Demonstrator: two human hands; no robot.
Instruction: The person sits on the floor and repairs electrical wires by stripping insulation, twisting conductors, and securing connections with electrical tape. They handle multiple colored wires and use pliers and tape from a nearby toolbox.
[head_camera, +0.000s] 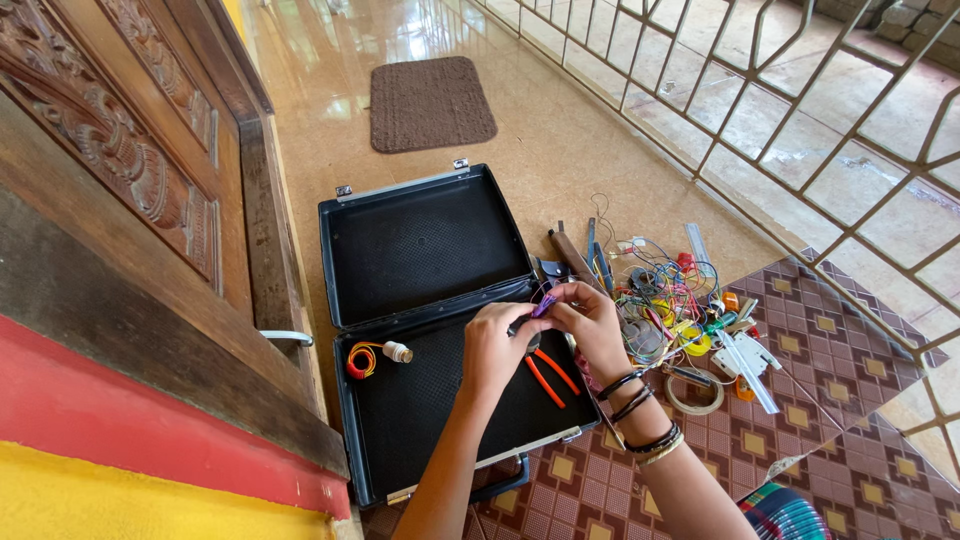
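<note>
My left hand (493, 346) and my right hand (590, 322) meet over an open black case (420, 240) on the floor. Together they pinch a small purple part (545, 304) with thin wires; a dark piece shows under the left fingers. Orange-handled pliers (548, 378) lie in the case just below my hands. A small lamp holder with coiled orange and red wire (378, 355) rests in the case's left part. Dark bangles ring my right wrist.
A heap of coloured wires and small tools (675, 305) lies right of the case, with a tape roll (695, 393) and a white strip (745, 365). A brown doormat (430, 102) lies further off. Carved wooden door (120, 150) at left, metal grille (800, 130) at right.
</note>
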